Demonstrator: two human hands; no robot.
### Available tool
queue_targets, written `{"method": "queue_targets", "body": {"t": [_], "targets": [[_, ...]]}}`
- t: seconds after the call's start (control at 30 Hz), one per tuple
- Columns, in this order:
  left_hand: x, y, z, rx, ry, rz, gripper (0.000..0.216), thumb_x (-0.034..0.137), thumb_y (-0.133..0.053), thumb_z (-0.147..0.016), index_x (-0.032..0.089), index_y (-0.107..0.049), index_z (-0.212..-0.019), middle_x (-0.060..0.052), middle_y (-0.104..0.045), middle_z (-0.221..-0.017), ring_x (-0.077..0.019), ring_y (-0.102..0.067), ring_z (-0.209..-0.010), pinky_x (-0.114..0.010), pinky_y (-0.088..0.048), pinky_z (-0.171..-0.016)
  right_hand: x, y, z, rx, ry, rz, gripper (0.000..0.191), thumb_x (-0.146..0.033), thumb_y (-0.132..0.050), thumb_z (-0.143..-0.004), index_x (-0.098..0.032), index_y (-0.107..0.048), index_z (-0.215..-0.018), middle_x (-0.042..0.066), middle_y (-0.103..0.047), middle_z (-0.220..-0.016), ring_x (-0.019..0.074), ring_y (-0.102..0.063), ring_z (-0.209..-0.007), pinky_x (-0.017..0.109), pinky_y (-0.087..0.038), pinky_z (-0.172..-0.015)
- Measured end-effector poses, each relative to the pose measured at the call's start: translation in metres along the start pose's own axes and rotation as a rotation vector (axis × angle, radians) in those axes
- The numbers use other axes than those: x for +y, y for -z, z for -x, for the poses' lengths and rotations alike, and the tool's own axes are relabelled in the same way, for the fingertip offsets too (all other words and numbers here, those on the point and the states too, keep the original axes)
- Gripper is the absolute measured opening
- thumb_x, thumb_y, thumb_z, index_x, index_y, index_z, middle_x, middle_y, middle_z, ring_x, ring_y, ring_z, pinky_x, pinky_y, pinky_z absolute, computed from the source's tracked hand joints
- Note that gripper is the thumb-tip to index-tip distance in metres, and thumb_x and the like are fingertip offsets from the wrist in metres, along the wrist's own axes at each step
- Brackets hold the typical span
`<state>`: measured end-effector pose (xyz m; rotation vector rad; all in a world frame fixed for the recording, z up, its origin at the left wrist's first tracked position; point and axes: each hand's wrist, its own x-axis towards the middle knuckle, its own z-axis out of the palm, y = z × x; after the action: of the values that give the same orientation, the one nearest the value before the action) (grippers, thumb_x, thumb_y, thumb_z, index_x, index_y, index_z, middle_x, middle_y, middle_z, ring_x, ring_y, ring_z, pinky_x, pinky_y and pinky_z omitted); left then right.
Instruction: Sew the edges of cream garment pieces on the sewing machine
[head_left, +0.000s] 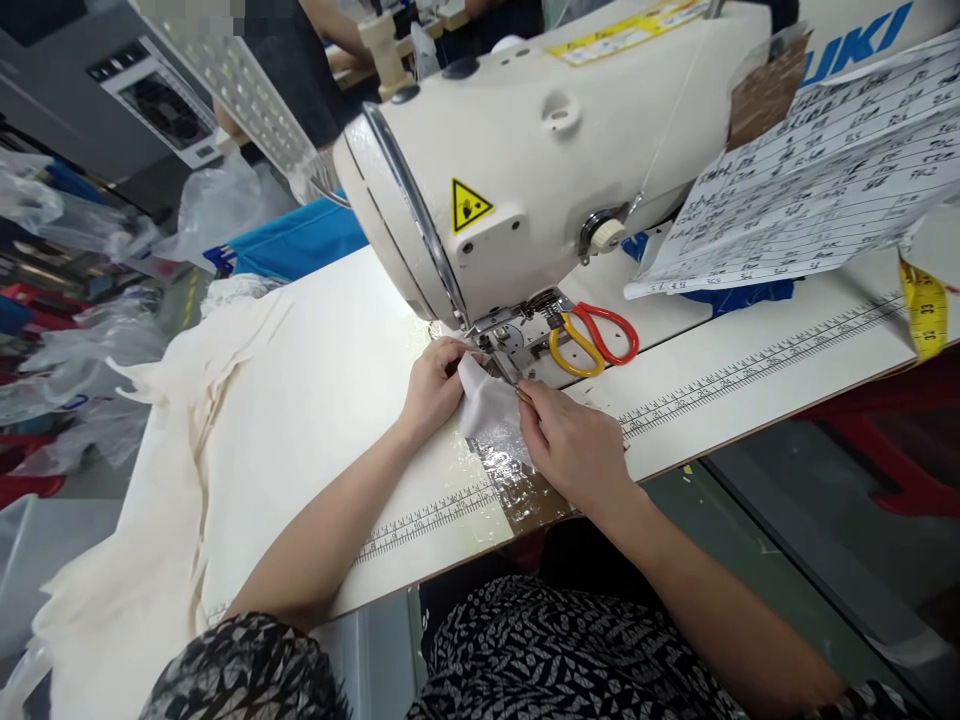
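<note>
A white cloth piece [489, 402] lies under the front of a white sewing machine [480, 180], by its presser foot. My left hand [435, 385] pinches the cloth's left edge close to the needle area. My right hand [577, 440] is closed around a slim metal tool [523, 394], its tip pointing at the cloth beside the foot. The tool's exact kind is hidden by my fingers. Scissors [589, 340] with one red and one yellow handle loop rest on the machine bed, just right of the foot.
Cream fabric [172, 480] drapes over the table's left end. A handwritten sheet [810, 180] hangs at the right, near a yellow tape measure [926, 310]. Printed rulers [750, 370] run along the front edge. Another person's arm [337, 30] shows behind the machine.
</note>
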<state>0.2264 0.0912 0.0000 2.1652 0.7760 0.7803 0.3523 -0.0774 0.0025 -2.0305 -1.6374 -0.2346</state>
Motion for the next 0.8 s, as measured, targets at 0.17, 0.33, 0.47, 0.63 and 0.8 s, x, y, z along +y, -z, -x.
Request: {"method": "queue_targets", "body": {"t": [0.17,0.33,0.47,0.63,0.8], "targets": [[-0.0011,-0.0007,-0.0001,0.001,0.001,-0.001,0.014,0.027,-0.064,-0.091,0.023,-0.074,-0.081,-0.004,-0.073,-0.095,-0.0227,-0.066,-0.094,-0.038,-0.053,-0.086,0.0009,-0.0022,0.0013,0.016,-0.002,-0.011,0.033,-0.023,-0.044,-0.104,-0.014,-0.071,-0.119,0.005,-0.08,-0.098,0.0137,-0.07,-0.069,0.026,-0.039,-0.051],[-0.0016,-0.0008,0.0002,-0.003,0.008,0.0,0.013,0.029,-0.066,-0.091,0.023,-0.074,-0.083,-0.005,-0.073,-0.096,-0.0229,-0.066,-0.095,-0.038,-0.052,-0.087,-0.0002,-0.003,0.0006,0.013,-0.011,0.001,0.033,-0.024,-0.043,-0.105,-0.015,-0.071,-0.12,0.005,-0.08,-0.099,0.0138,-0.07,-0.068,0.027,-0.038,-0.05],[-0.0007,-0.0015,-0.0003,-0.012,0.007,-0.006,0.014,0.031,-0.067,-0.09,0.022,-0.074,-0.083,-0.005,-0.073,-0.097,-0.0237,-0.066,-0.096,-0.039,-0.051,-0.087,-0.0022,-0.0013,-0.0008,-0.031,-0.032,0.01,0.034,-0.024,-0.041,-0.105,-0.015,-0.07,-0.122,0.005,-0.08,-0.099,0.0144,-0.07,-0.069,0.027,-0.038,-0.05],[-0.0012,-0.0032,-0.0025,-0.004,0.032,-0.025,0.012,0.03,-0.068,-0.088,0.022,-0.074,-0.081,-0.005,-0.073,-0.096,-0.0229,-0.066,-0.094,-0.038,-0.052,-0.085,-0.004,0.0006,-0.0022,-0.084,-0.047,0.038,0.035,-0.024,-0.038,-0.106,-0.016,-0.069,-0.121,0.007,-0.079,-0.096,0.0146,-0.068,-0.067,0.028,-0.035,-0.049],[-0.0006,-0.0026,-0.004,0.009,0.051,0.013,0.015,0.034,-0.07,-0.085,0.022,-0.074,-0.078,-0.004,-0.072,-0.091,-0.0215,-0.066,-0.089,-0.036,-0.052,-0.081,-0.0039,0.0012,-0.0024,-0.108,-0.044,0.038,0.034,-0.022,-0.039,-0.106,-0.015,-0.069,-0.119,0.006,-0.078,-0.093,0.0141,-0.068,-0.067,0.028,-0.034,-0.05]]}}
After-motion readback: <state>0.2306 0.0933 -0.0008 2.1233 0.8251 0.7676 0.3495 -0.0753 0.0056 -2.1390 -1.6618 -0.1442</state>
